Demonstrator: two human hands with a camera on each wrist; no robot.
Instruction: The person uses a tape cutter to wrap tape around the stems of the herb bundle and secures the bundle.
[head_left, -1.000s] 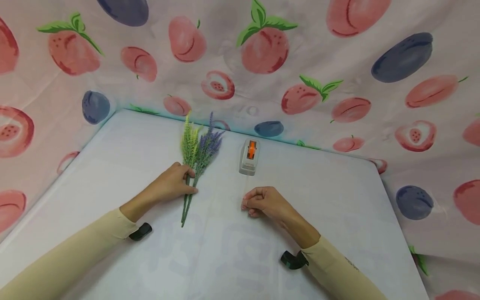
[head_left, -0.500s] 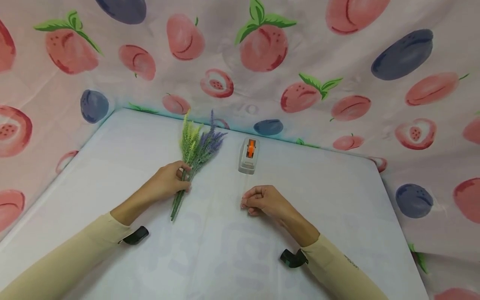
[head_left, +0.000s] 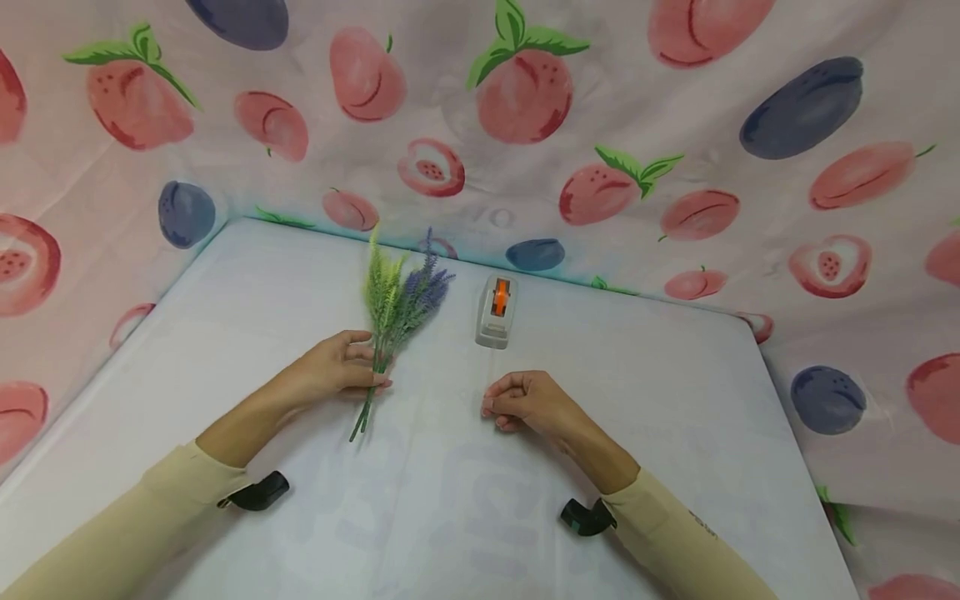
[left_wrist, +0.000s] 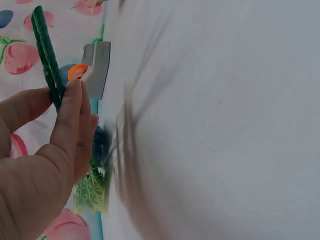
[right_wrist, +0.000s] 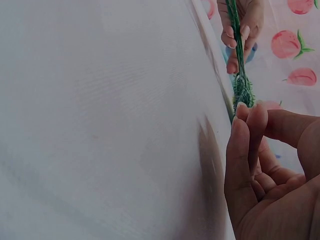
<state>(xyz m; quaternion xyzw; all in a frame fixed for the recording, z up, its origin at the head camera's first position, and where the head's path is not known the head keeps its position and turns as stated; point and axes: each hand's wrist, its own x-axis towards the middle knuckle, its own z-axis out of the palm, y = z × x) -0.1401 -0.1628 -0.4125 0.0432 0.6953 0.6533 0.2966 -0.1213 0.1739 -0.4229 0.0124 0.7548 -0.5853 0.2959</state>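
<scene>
My left hand (head_left: pixel 333 369) pinches the green stems of a small bunch of artificial lavender (head_left: pixel 386 308), with yellow-green and purple flower heads pointing to the back of the table. In the left wrist view the thumb and fingers hold the dark green stems (left_wrist: pixel 47 57) raised over the table. My right hand (head_left: pixel 536 408), in front of the tape dispenser (head_left: pixel 496 312), brings thumb and fingertips together on a faint, clear strip of tape (head_left: pixel 491 367) that leads from the dispenser. In the right wrist view these fingertips (right_wrist: pixel 241 127) are pressed together; the tape hardly shows there.
The grey dispenser with its orange hub stands near the back edge of the white-covered table (head_left: pixel 660 400). Behind it hangs a fruit-print cloth (head_left: pixel 450 100). Black wrist cameras (head_left: pixel 258 492) sit under both sleeve cuffs, low over the table.
The left hand has shifted its grip on the stems, its fingers straightening somewhat and its wrist drawing back left. The bunch has tilted and shifted slightly. The right hand and the dispenser stay put.
</scene>
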